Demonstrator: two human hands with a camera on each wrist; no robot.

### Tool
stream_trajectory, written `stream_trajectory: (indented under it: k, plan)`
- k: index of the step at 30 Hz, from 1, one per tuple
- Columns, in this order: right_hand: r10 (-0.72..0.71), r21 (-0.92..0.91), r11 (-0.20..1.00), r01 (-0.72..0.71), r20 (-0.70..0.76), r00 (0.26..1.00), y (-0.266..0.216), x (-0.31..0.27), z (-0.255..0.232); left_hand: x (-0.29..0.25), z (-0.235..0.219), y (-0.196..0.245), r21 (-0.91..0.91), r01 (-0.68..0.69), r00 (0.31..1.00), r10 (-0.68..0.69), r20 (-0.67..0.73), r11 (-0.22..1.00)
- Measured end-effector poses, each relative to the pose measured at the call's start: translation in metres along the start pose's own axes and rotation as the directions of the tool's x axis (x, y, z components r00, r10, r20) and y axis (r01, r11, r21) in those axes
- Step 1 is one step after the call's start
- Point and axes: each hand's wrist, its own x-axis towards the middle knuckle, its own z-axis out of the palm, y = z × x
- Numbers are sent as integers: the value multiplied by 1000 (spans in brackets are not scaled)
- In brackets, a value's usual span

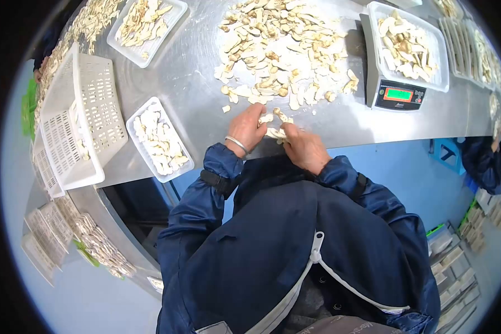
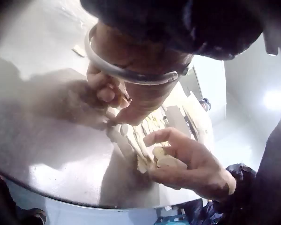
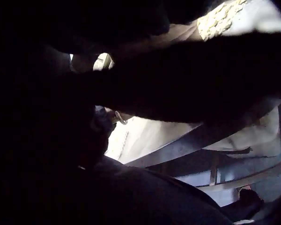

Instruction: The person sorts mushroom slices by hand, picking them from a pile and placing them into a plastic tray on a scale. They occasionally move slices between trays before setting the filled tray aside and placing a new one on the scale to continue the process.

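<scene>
Both hands work low over the steel table near its front edge, close together at a few pale mushroom slices [image 1: 275, 133]. My left hand [image 1: 246, 129], with a bangle at the wrist, has curled fingers and pinches at the slices; its thumb tip meets them in the left wrist view. Facing it, my right hand [image 1: 307, 149] holds pale mushroom pieces [image 2: 171, 162] between thumb and fingers. Just beyond the hands spreads a large loose pile of mushroom slices [image 1: 281, 50]. Dark sleeve hides most of the right wrist view.
At left, a white tray of slices [image 1: 160, 139] lies beside a tilted white perforated basket [image 1: 103, 100]; another filled tray [image 1: 145, 30] is farther back. On the right, a scale with a lit display [image 1: 398, 94] carries a tray of slices [image 1: 409, 47]. Stacked trays [image 1: 467, 53] stand beyond.
</scene>
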Motion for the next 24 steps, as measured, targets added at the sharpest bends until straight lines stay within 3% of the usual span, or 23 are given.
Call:
stream_trajectory:
  k: [4, 7, 11, 13, 16, 17, 19, 20, 22, 23, 24]
  plan:
    - [-97, -89, 992, 92, -60, 993, 11, 6, 8, -1, 0, -7, 16, -83, 996, 82, 20, 996]
    - [-171, -105, 982, 156, -151, 974, 12, 14, -3, -2, 0, -4, 42, -57, 998, 57, 16, 997]
    - [-138, -137, 984, 112, -194, 971, 29, 25, -8, -3, 2, 2, 100, -91, 996, 91, -3, 991]
    - [-25, -39, 999, 16, -237, 971, 35, 31, -18, -2, 5, -3, 102, -128, 991, 130, -13, 987]
    - [156, 133, 983, -124, -262, 952, 44, 37, -39, -4, 6, -10, -277, -35, 997, 16, -69, 960]
    - [136, 203, 976, -74, -312, 940, 55, 36, -38, -6, 3, -12, -511, 79, 997, -72, 33, 856]
    - [135, 476, 880, 1, -251, 958, 68, 32, -41, -13, -10, -18, -823, 326, 945, -161, 283, 466]
    - [212, 684, 721, -111, -64, 975, 74, 25, -45, -19, -11, -27, -901, 354, 935, -91, 343, 251]
    - [207, 886, 271, -377, 329, 922, 64, 9, -61, -28, -13, -14, -886, 420, 908, -78, 413, 196]
    - [235, 870, 262, -418, 363, 902, 58, 2, -59, -31, -13, -8, -877, 450, 893, -68, 445, 168]
    - [263, 852, 253, -458, 395, 880, 50, -5, -56, -33, -7, -8, -809, 497, 863, -80, 499, 312]
